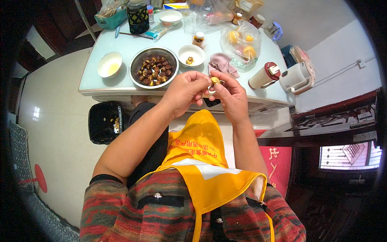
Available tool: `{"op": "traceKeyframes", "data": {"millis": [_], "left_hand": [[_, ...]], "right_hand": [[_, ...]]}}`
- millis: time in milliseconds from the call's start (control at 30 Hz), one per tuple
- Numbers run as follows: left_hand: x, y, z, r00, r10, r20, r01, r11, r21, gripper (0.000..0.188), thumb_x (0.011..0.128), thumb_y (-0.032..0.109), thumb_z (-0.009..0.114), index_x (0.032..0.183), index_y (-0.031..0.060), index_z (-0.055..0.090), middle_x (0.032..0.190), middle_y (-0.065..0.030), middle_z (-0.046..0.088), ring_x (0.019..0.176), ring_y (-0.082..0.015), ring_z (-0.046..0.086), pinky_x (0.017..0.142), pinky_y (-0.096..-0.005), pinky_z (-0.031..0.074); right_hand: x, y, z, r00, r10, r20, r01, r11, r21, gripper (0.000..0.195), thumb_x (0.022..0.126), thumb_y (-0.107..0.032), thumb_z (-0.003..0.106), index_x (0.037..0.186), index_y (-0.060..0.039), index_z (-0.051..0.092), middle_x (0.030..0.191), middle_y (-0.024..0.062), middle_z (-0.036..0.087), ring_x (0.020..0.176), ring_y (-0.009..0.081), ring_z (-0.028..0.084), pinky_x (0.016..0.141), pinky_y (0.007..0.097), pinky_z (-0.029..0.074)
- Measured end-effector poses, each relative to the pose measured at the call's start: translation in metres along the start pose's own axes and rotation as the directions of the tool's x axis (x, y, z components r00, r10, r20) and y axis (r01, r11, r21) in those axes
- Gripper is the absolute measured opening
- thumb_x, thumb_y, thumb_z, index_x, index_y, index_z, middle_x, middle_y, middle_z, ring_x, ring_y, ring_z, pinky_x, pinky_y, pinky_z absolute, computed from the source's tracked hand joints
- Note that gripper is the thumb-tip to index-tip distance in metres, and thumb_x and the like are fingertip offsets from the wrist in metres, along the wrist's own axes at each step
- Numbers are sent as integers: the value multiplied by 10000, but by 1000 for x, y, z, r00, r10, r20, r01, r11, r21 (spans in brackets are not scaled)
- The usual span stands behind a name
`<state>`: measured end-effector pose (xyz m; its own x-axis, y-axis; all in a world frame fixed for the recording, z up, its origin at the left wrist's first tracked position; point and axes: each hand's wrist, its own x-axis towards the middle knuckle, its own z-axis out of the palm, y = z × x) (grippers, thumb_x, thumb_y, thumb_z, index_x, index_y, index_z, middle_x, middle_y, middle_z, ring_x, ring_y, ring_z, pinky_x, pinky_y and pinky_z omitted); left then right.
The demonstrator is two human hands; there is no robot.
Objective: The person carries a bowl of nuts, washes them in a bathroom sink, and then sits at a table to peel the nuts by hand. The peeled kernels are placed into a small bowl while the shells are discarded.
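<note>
My left hand (186,92) and my right hand (231,95) meet just in front of the table's near edge. Between their thumbs and fingertips is a yellow chestnut kernel (215,80). A dark bit, perhaps shell, shows behind it, half covered by my right fingers. Left of my hands stands a steel bowl (133,68) of brown chestnuts (154,71), many split to show yellow. A small white bowl (198,62) beside it holds a few yellow and brown pieces (190,60). A crumpled pink cloth (222,65) lies just beyond my right hand.
On the table (121,87) stand a bowl with yellowish liquid (109,64), a glass jar (198,39), a bag of fruit (242,45), a thermos (264,75) and an electric kettle (297,78). A black bin (104,121) with scraps is on the floor at left.
</note>
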<state>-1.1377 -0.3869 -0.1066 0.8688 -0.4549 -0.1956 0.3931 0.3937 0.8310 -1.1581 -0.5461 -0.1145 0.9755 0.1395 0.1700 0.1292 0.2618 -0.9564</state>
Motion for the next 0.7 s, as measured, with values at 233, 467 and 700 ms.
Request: {"op": "traceKeyframes", "data": {"millis": [233, 467, 700], "left_hand": [[1, -2, 1, 1000, 8, -21, -7, 999, 41, 180, 824, 181, 617, 871, 25, 540, 654, -3, 533, 481, -50, 461, 436, -175, 411], [0, 4, -4, 998, -23, -56, 17, 993, -120, 121, 826, 144, 592, 848, 34, 547, 671, -1, 532, 484, -30, 449, 429, -163, 406], [1, 6, -12, 995, -18, -97, -4, 974, -227, 117, 832, 159, 589, 868, 61, 536, 685, 6, 507, 501, -19, 402, 418, -131, 353]], "right_hand": [[1, 4, 6, 991, 54, -120, -45, 996, 80, 248, 899, -167, 537, 1066, 11, 578, 900, 49, 586, 712, 90, 570, 569, 194, 506], [16, 14, 0, 957, 242, -159, -129, 849, 513, 264, 914, -230, 509, 997, 17, 557, 836, 66, 596, 646, 92, 567, 525, 169, 487], [71, 99, -27, 787, 570, -235, -367, 740, 564, 127, 880, -76, 535, 912, 46, 549, 743, 73, 572, 637, 119, 569, 574, 217, 525]]}}
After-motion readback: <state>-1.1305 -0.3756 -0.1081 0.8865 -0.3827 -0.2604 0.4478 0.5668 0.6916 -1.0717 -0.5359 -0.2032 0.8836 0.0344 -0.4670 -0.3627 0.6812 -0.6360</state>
